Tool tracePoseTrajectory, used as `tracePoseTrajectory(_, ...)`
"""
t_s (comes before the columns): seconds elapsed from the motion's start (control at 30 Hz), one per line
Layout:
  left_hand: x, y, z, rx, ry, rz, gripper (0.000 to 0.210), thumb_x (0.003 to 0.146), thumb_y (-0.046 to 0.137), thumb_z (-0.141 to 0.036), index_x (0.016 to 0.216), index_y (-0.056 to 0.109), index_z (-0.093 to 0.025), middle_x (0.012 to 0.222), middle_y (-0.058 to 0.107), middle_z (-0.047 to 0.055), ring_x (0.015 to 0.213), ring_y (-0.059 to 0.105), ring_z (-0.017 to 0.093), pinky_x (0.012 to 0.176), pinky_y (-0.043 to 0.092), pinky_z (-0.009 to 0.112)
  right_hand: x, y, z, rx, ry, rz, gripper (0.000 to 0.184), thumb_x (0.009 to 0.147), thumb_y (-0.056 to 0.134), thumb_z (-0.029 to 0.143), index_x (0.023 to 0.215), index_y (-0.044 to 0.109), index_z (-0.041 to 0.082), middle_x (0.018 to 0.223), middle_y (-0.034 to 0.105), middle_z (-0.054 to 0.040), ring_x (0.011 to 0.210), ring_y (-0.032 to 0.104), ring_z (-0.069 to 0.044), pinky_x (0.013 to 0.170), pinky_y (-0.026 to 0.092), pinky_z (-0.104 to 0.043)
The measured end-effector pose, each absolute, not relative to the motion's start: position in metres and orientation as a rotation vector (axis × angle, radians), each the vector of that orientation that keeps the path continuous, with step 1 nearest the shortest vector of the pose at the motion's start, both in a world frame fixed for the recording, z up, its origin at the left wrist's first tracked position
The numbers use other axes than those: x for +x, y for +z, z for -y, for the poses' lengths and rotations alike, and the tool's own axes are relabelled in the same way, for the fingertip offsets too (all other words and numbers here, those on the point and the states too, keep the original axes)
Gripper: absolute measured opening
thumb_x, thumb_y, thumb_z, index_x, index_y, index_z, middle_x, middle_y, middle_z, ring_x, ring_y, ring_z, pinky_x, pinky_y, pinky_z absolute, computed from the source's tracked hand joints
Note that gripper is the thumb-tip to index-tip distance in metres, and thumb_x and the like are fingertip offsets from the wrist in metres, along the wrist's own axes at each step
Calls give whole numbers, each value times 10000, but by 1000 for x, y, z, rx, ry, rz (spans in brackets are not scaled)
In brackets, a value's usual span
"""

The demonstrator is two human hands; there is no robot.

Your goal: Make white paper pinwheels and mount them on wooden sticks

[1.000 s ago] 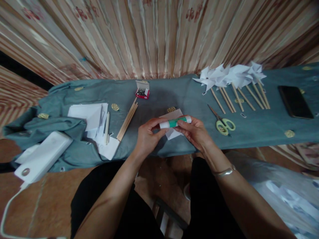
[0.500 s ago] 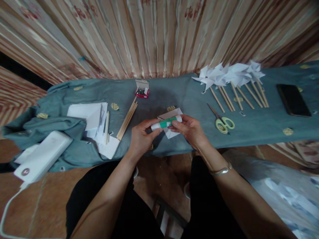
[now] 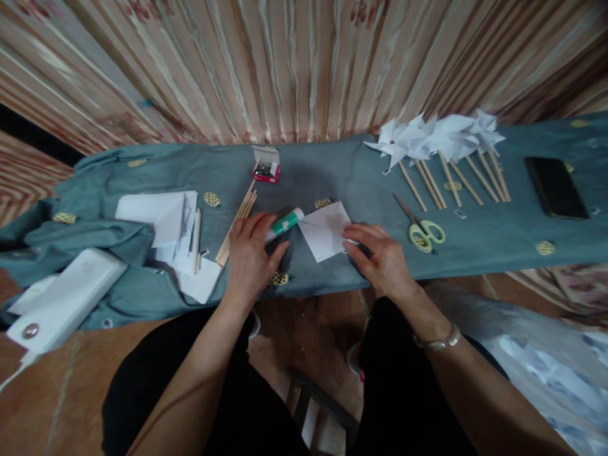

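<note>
A green-and-white glue stick (image 3: 287,223) lies slantwise on the cloth. My left hand (image 3: 249,256) is at its near end, thumb spread away and fingers partly covering that end; the hand looks open. To the right is a white paper square (image 3: 325,229) with crease lines across it. My right hand (image 3: 377,253) has its thumb and fingertips at the square's right corner, with a bit of white between them. Wooden sticks (image 3: 236,223) lie in a bundle just beyond my left hand.
White paper pinwheels (image 3: 439,138) on sticks lie at the back right. Nearer are green-handled scissors (image 3: 425,233), with a black phone (image 3: 557,188) farther right. A red box of pins (image 3: 266,170) stands behind. Paper sheets (image 3: 166,218) and a white power bank (image 3: 66,301) are left.
The glue stick, held between both hands before, has moved left and down onto the cloth. My hands have parted, uncovering the paper square, and my right hand has come to its corner.
</note>
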State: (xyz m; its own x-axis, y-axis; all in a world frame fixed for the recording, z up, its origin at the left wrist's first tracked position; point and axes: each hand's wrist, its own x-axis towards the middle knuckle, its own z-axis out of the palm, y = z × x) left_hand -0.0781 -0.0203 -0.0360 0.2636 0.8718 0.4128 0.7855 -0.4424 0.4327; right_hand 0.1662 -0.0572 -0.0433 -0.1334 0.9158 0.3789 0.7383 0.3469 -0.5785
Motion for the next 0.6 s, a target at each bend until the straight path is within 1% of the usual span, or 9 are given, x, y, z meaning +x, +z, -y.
tracePoseTrajectory(0.1, -63, -36, 30, 2473, 867, -1346, 359, 830, 640, -349, 1152, 611, -193, 1203, 626, 105, 1114, 534, 279, 955, 437, 466, 165, -43, 61, -1404, 269, 1976, 203, 885, 563, 241, 1046, 671, 182, 1167, 671, -124, 1073, 601, -257, 945, 499, -448)
tracePoseTrajectory(0.2, -50, -41, 36, 2523, 740, -1223, 330, 848, 619, -310, 1152, 618, -180, 1197, 639, 104, 1127, 524, 283, 959, 436, 469, 164, -43, 62, -1386, 258, 2023, 251, 874, 577, 247, 1097, 650, 159, 1232, 632, -152, 1144, 569, -276, 974, 488, -460)
tracePoseTrajectory(0.3, -46, -44, 35, 2515, 700, -1225, 319, 862, 596, -277, 1157, 618, -158, 1183, 647, 112, 1102, 543, 280, 950, 449, 466, 168, -43, 61, -1437, 283, 2007, 299, 876, 563, 256, 1155, 621, 164, 1272, 608, -150, 1191, 549, -283, 1009, 466, -477)
tracePoseTrajectory(0.43, -46, -43, 32, 2504, 742, -1250, 292, 859, 587, -251, 1128, 623, -144, 1159, 656, 120, 1064, 580, 277, 925, 478, 463, 174, -45, 59, -1535, 332, 1933, 397, 881, 545, 286, 1256, 553, 157, 1371, 536, -166, 1276, 500, -296, 1067, 419, -493)
tracePoseTrajectory(0.5, -44, -42, 32, 2491, 751, -1258, 294, 856, 578, -228, 1139, 614, -155, 1175, 649, 120, 1062, 593, 274, 918, 493, 461, 176, -45, 59, -1552, 370, 1919, 411, 886, 526, 287, 1278, 536, 160, 1388, 524, -162, 1293, 490, -290, 1083, 404, -490)
tracePoseTrajectory(0.6, -38, -43, 34, 2442, 779, -1225, 317, 862, 560, -213, 1174, 591, -169, 1220, 625, 119, 1105, 593, 259, 953, 499, 443, 178, -43, 57, -1554, 446, 1877, 395, 890, 508, 270, 1274, 539, 186, 1388, 531, -137, 1292, 495, -273, 1092, 394, -486)
